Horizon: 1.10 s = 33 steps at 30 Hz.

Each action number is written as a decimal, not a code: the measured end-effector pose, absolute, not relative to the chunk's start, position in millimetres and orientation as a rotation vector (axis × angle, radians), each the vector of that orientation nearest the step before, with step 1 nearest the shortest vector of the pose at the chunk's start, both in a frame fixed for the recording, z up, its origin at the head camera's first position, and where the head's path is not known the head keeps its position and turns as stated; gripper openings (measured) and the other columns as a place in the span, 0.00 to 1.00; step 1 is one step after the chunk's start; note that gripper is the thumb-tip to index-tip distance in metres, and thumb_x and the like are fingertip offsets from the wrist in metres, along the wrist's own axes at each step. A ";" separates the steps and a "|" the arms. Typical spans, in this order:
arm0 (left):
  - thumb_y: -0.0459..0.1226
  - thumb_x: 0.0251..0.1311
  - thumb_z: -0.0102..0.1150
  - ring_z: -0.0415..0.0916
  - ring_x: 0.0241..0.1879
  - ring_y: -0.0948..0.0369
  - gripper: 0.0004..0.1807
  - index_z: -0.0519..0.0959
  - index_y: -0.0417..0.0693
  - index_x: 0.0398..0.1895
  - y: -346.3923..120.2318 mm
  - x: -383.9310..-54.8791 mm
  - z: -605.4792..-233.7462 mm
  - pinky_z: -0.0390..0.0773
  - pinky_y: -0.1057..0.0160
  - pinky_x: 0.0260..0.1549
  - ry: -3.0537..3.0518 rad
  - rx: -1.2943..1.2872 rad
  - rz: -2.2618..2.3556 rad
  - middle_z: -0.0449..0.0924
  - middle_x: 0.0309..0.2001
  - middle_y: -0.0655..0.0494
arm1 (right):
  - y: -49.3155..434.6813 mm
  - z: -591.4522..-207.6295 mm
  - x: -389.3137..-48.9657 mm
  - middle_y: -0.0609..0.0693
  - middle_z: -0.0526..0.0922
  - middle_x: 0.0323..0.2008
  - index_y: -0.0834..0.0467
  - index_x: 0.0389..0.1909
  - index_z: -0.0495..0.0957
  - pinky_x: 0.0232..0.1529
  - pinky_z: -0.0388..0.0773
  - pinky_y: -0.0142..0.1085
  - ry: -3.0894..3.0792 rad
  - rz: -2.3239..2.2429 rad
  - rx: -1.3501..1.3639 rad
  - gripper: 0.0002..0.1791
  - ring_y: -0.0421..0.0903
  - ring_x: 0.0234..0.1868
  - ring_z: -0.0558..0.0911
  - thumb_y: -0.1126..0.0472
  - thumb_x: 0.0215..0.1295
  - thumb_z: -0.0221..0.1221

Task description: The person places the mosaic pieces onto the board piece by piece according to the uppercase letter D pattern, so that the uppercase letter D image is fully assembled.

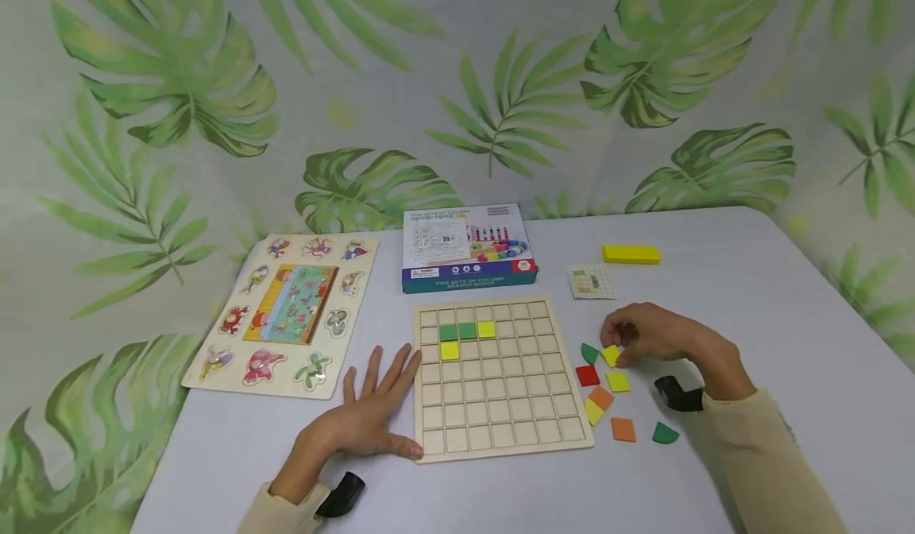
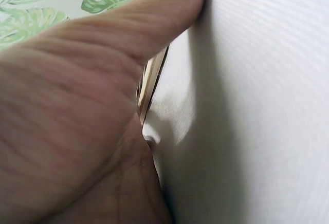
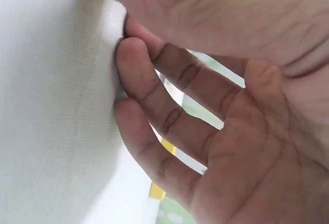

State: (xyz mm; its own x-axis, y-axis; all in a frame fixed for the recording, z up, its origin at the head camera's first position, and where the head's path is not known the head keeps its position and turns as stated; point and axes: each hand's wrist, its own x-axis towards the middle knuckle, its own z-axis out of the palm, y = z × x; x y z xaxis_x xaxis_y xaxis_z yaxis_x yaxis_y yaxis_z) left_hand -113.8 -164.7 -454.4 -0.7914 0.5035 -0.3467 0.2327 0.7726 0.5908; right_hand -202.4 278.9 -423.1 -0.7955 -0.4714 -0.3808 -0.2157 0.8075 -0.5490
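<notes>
Editor: What are the hands holding?

Photographer: The left hand [image 1: 375,415] lies with fingers straight and spread, holding nothing, its thumb at the near corner of a pale wooden grid board [image 1: 503,392]. The right hand [image 1: 661,334], fingers bent, pinches a yellow square tile [image 1: 610,356] between thumb and forefinger.

Editor: And around them?

Photographer: Thin, flat tiles surround the right hand's fingertips: a red square [image 1: 588,376], an orange square [image 1: 623,429], a green quarter-circle [image 1: 665,434]. Between the hands, green and yellow squares fill four of the board's cells. Beyond the left hand sits a sea-animal puzzle [image 1: 244,299]; past the right, a grid-printed card [image 1: 591,281].

Editor: Any legible writing?

Photographer: Farther out, between the hands, a glossy box [image 1: 469,249] reads "FIVE SETS OF COLUMN"; its smaller print is blurred.
</notes>
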 end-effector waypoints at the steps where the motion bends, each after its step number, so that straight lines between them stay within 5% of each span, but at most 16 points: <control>1: 0.59 0.43 0.76 0.08 0.76 0.41 0.72 0.35 0.54 0.82 -165.3 -114.2 -453.6 0.14 0.28 0.63 2.469 0.550 0.735 0.22 0.82 0.52 | 276.7 -421.8 -202.9 0.47 0.77 0.32 0.56 0.35 0.80 0.40 0.73 0.36 2.480 -0.662 -0.514 0.12 0.46 0.38 0.73 0.65 0.53 0.73; 18: 0.56 0.43 0.77 0.07 0.75 0.40 0.71 0.36 0.52 0.82 -166.6 -113.0 -448.3 0.13 0.28 0.62 2.459 0.561 0.778 0.22 0.82 0.50 | 251.3 -397.9 -194.3 0.45 0.70 0.24 0.53 0.28 0.77 0.34 0.67 0.35 2.629 -0.508 -0.561 0.11 0.43 0.33 0.71 0.62 0.56 0.72; 33: 0.58 0.44 0.76 0.07 0.75 0.40 0.71 0.36 0.51 0.82 -164.5 -112.7 -450.8 0.13 0.28 0.62 2.457 0.567 0.758 0.22 0.82 0.49 | 204.2 -390.9 -199.1 0.46 0.87 0.36 0.57 0.39 0.87 0.39 0.78 0.37 2.633 -0.527 -0.776 0.06 0.41 0.32 0.76 0.67 0.65 0.63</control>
State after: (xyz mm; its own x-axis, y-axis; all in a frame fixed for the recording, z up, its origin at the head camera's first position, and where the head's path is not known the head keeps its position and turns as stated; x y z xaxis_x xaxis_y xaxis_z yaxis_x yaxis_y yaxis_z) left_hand -112.7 -164.5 -450.8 -0.7863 0.5167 -0.3387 0.2362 0.7580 0.6080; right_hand -199.1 204.2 -390.9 -0.7909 -0.5716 -0.2185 -0.4434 0.7813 -0.4392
